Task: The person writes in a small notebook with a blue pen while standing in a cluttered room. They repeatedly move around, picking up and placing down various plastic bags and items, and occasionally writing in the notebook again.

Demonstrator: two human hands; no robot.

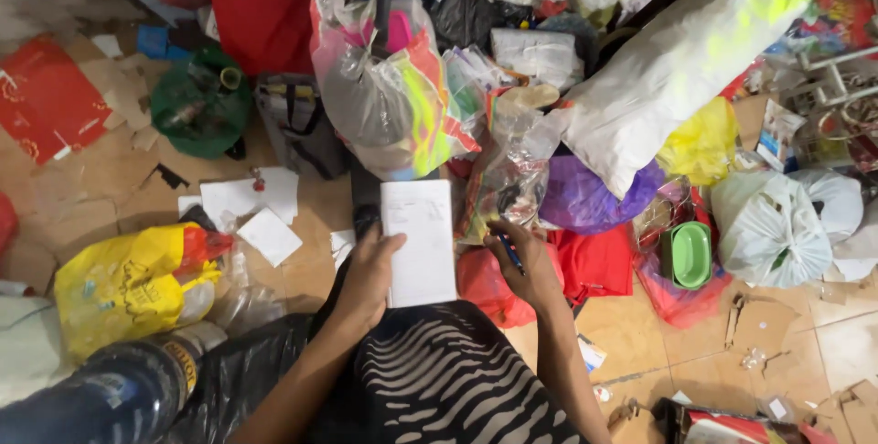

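Notepad (420, 241) pages look blank and white, a tall narrow rectangle with a slightly curled top edge. It rests on the person's lap, over a black-and-white striped garment (448, 385), in the middle of the view. Its long axis runs away from the body, the top end pointing toward a hanging clear plastic bag (389, 87) stuffed with bright scraps.

The left hand (369, 275) lies along the notepad's left edge, thumb pressed onto the page and fingers wrapped around the side, so it is clamped on the pad. The right hand (523, 261) sits just beside the pad's right edge, fingers curled tight around a blue pen (508, 250) whose tip points up and left, toward the paper.

Around the lap the floor is crowded: a yellow bag (123, 284) to the left, loose white paper sheets (247, 206) near it, a large white sack (668, 69) to the upper right, a purple bag (585, 197) under it, and a green plastic tub (690, 254) on the right.
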